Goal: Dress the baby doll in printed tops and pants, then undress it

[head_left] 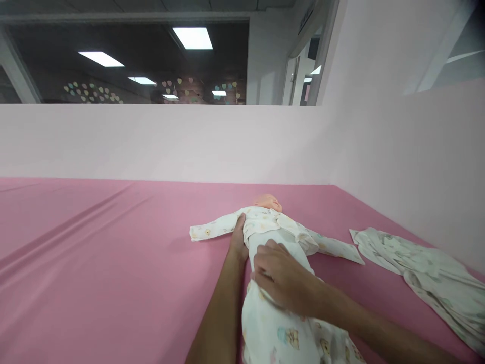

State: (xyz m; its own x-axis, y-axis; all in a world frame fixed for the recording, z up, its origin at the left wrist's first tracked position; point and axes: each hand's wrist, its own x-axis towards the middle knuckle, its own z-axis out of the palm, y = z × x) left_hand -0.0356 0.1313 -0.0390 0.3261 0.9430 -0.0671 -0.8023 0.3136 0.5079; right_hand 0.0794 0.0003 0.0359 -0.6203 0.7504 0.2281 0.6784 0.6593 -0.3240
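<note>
A baby doll (270, 202) lies on its back on the pink surface, head away from me and turned to the right. It wears a white printed baby shirt (261, 220), sleeves spread to both sides, its hem raised above a pale plain middle. White baby pants with bear prints (280, 323) cover its lower body. My left hand (238, 240) grips the doll's left-hand side in view, thumb along the shirt and other fingers mostly hidden. Over the waist, my right hand (278, 273) is closed with curled fingers at the top of the pants; the fingertips are partly hidden.
A crumpled white printed cloth (428, 273) lies on the right. The pink padded surface (113, 263) has creases at the left and meets a white wall (162, 144) at the back and right. A window (144, 65) is set above the back wall.
</note>
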